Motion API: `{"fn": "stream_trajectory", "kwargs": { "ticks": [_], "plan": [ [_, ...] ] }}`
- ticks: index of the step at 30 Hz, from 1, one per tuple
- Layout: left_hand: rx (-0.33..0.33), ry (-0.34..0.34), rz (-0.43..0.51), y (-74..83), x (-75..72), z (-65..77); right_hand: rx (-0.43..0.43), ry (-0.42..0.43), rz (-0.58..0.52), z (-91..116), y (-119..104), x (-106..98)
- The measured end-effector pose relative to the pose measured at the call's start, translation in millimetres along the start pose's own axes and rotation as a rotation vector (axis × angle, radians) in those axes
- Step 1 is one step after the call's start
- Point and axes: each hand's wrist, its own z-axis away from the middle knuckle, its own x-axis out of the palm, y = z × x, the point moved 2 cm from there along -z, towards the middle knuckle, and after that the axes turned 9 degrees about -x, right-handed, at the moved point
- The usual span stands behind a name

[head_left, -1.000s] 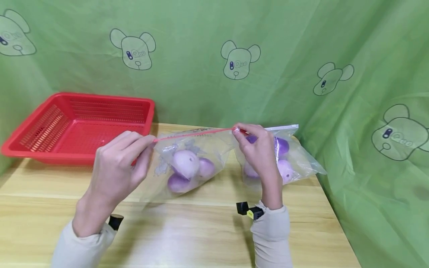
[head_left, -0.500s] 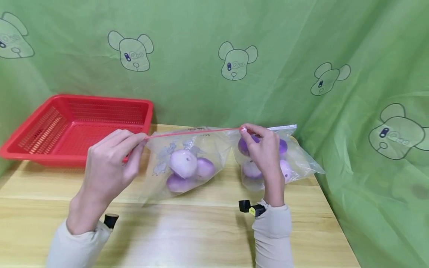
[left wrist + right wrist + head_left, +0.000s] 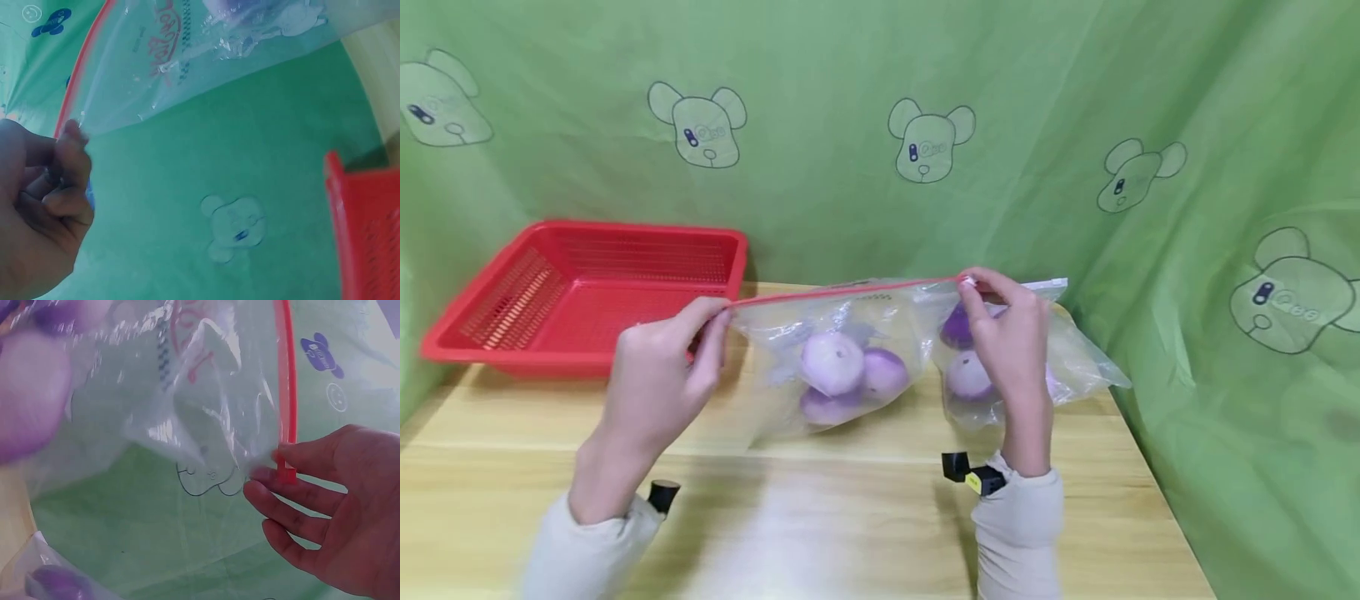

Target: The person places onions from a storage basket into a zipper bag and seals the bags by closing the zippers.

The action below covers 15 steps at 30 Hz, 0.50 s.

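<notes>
A clear zipper bag (image 3: 782, 337) with a red zip strip (image 3: 850, 290) hangs between my hands, its lower part near the wooden table. Inside lie purple onions (image 3: 832, 363). Thumb and fingers of my left hand (image 3: 655, 383) pinch the strip's left end. At the other end, my right hand (image 3: 1017, 342) pinches the strip by a small white slider. The right wrist view shows the red end of the strip (image 3: 287, 425) between thumb and fingers. The strip is taut and looks pressed together, though I cannot tell whether it is fully sealed.
A second clear zipper bag (image 3: 1084, 371) with a white strip and purple onions lies behind my right hand. The red plastic basket (image 3: 580, 358) stands at the back left of the wooden table (image 3: 850, 517). A green curtain (image 3: 820, 192) borders the back and right.
My right hand has moved right, away from the left one, and more of the red strip shows between them. The onion bag has shifted slightly right. The second bag stays put.
</notes>
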Motion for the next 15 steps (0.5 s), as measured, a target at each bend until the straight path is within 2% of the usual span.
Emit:
{"fn": "stream_trajectory", "kwargs": {
  "ticks": [3, 6, 8, 10, 12, 15],
  "plan": [
    [-0.121, -0.118, 0.091, -11.3, 22.7, -1.3, 0.02, 0.032, -0.004, -1.5, 7.6, -1.0],
    [-0.258, -0.254, 0.167, -21.4, 44.5, -0.8, 0.083, 0.065, -0.091, 0.2, 23.5, 5.9],
    [-0.313, -0.317, 0.188, -24.4, 55.8, 1.7, 0.129, 0.074, -0.151, 2.4, 35.6, 12.3],
    [-0.333, -0.369, 0.175, -24.8, 63.0, 5.7, 0.163, 0.048, -0.168, 4.5, 45.7, 17.8],
    [-0.322, -0.4, 0.131, -25.8, 68.1, 12.5, 0.163, -0.016, -0.126, 7.6, 53.0, 20.3],
    [-0.286, -0.425, 0.053, -29.3, 72.4, 25.1, 0.1, -0.146, -0.04, 16.9, 58.7, 19.0]
  ]
}}
